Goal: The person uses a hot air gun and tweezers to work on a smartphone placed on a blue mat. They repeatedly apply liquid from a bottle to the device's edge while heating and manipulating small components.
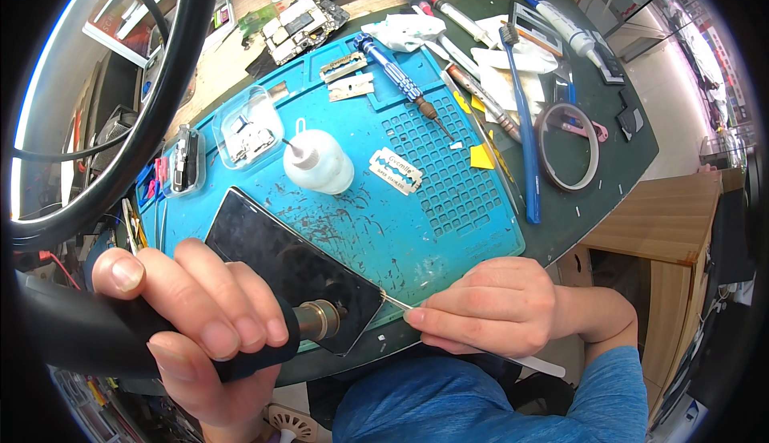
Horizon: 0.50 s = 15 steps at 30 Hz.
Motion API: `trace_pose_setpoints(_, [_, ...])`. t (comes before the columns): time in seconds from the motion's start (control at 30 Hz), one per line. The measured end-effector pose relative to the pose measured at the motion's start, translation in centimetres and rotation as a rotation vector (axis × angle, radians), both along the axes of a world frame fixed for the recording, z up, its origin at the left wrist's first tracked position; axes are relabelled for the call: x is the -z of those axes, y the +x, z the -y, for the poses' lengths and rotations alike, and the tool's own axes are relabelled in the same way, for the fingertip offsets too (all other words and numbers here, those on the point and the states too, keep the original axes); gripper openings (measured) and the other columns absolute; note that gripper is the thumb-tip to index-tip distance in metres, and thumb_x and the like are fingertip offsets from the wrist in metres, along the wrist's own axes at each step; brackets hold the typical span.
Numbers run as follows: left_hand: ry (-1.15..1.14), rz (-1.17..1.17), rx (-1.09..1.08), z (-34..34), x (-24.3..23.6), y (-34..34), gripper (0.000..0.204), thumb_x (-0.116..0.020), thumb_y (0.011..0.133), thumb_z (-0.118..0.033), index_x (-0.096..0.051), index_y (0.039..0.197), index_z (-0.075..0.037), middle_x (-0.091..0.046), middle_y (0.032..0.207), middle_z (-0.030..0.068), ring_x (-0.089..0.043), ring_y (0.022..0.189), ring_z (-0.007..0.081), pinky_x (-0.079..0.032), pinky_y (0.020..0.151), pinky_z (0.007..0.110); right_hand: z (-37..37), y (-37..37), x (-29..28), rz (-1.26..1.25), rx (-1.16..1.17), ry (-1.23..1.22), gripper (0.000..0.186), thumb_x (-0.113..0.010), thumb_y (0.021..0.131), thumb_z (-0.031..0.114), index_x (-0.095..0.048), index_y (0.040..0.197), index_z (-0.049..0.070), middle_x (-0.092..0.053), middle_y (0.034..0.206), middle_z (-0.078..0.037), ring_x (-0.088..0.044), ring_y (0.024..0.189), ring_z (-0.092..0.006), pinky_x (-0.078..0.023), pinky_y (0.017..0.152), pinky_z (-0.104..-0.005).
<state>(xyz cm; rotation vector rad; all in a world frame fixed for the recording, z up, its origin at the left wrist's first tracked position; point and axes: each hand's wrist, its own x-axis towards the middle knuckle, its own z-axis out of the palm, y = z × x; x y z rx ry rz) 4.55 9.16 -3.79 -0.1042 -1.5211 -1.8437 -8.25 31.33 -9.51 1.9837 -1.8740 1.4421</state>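
Observation:
My left hand (212,307) is wrapped round the black handle of a hot air gun (320,320). Its metal nozzle points at the lower right end of a black phone (272,239), which lies slantwise on a blue work mat (473,263). In my right hand (497,307) are slim metal tweezers (541,365), pinched between closed fingers. Their tip meets the phone's right corner, though I cannot tell whether it sits under the edge. The nozzle hides part of the phone's glass.
Beyond the phone stand a white squeeze bottle (319,167) and a clear box of small parts (248,126). A razor blade (396,172) and a blue screwdriver (396,74) lie on the mat. Rightward are a toothbrush (525,122) and a tape roll (593,155). A ring magnifier (196,26) looms at left.

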Motion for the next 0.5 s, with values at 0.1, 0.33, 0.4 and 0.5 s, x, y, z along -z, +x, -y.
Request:
trace_pose_setpoints(0.1, [0.002,0.003,0.004,0.02,0.02,0.0,0.03,-0.056,0.116,-0.022,-0.042,0.137,-0.006,-0.048,0.089,-0.0005,-0.047,0.076,0.0088,-0.048,0.061,0.023,0.0,0.06,0.04,0.001,0.004,-0.002,0.033,-0.086,0.083,0.006,-0.081,0.114,-0.002,-0.075,0.091,-0.006,-0.074,0.072,-0.0174,-0.058,0.059,-0.0285])
trace_pose_setpoints(0.33, [0.002,0.01,0.018,0.14,0.06,0.06,0.03,-0.056,0.116,-0.021,-0.042,0.138,-0.006,-0.048,0.089,-0.0003,-0.047,0.076,0.0091,-0.047,0.06,0.023,-0.08,0.11,0.12,-0.008,0.009,0.003,0.032,-0.086,0.084,0.007,-0.081,0.114,-0.002,-0.076,0.092,-0.006,-0.074,0.072,-0.017,-0.058,0.059,-0.0283])
trace_pose_setpoints(0.4, [0.004,0.009,0.022,0.17,0.14,0.0,0.03,-0.055,0.116,-0.021,-0.042,0.138,-0.006,-0.048,0.089,-0.0002,-0.047,0.076,0.0092,-0.047,0.06,0.023,-0.11,0.12,0.13,-0.008,0.012,0.005,0.032,-0.086,0.084,0.007,-0.081,0.114,-0.002,-0.075,0.092,-0.007,-0.074,0.072,-0.0169,-0.058,0.059,-0.0283])
trace_pose_setpoints(0.5, [0.008,0.008,0.02,0.1,-0.1,0.07,0.03,-0.056,0.116,-0.022,-0.042,0.138,-0.006,-0.047,0.089,-0.0002,-0.047,0.076,0.009,-0.047,0.06,0.023,-0.08,0.1,-0.04,-0.01,0.01,0.002,0.033,-0.086,0.084,0.007,-0.081,0.114,-0.002,-0.075,0.092,-0.007,-0.074,0.072,-0.0169,-0.058,0.06,-0.0284])
